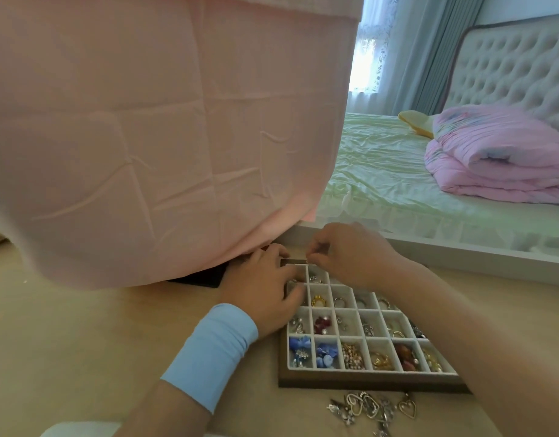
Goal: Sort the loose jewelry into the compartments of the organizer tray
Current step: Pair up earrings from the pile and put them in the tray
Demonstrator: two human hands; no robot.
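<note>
The left hand [265,288], with a light blue band round its wrist [210,353], lies palm-down over the far left corner of the organizer tray, its fingers spread loosely across the top left compartments; whether anything sits beneath the fingertips cannot be told. The right hand [344,257] hovers just beyond it at the tray's far edge, thumb and forefinger pinched together on something small and silvery, too tiny to make out. The two hands almost touch.

Under and near them sits the dark wood-framed organizer tray [366,381] with its pale grey grid of square cells, resting on a beige surface [82,342]. Most cells in view are filled: blue flower pieces [300,348] in the near left cell, a beaded gold cluster [352,356], red beads [322,324], a gold-rimmed pearl ring [318,300].

On the surface just in front of the tray's near edge lies a loose heap of silver and gold heart-shaped jewelry [369,406], well apart from both hands.

A pink draped cloth [161,121] hangs at left; a green-sheeted bed [398,171] with a folded pink quilt [499,152] stands beyond.
</note>
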